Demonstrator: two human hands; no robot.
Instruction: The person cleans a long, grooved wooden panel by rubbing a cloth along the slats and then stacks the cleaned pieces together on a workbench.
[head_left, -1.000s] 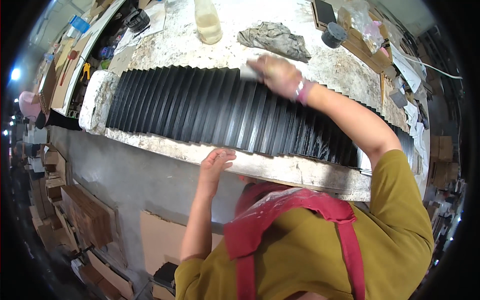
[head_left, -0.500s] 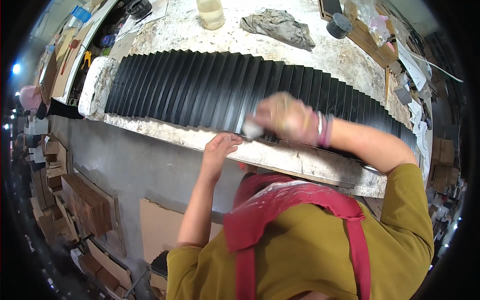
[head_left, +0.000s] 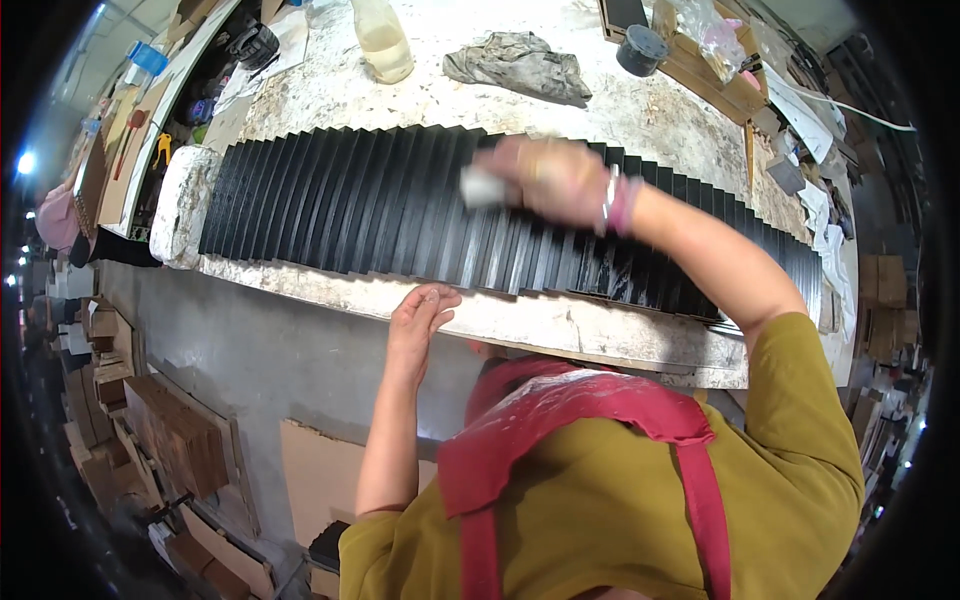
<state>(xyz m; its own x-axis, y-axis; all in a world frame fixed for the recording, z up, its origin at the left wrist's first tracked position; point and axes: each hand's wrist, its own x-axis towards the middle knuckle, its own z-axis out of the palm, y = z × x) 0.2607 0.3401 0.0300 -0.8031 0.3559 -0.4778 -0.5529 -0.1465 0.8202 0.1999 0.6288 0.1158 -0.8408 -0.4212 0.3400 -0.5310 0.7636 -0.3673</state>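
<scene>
A long black pleated bellows [head_left: 330, 200] lies stretched across the worktable, its folds in a close row. My right hand [head_left: 560, 185] is over its middle, near the far edge, closed around a small white pad [head_left: 487, 187]. Motion blurs both, and whether the pad is cloth or something else I cannot tell. At the bellows' near edge, my left hand [head_left: 420, 312] has its fingers curled and drawn together. Anything between those fingertips is too small to make out.
The whitish, stained worktable [head_left: 330, 95] has a white block [head_left: 185, 205] at the bellows' left end. Behind stand a bottle of pale liquid [head_left: 383, 45], a crumpled grey rag [head_left: 520, 68] and a dark tub [head_left: 641, 50]. Cardboard pieces [head_left: 175, 435] stand at lower left.
My right hand has swept the white pad from the bellows' near edge to its far side. My left hand has shifted slightly left along the near edge. The view has tilted a little.
</scene>
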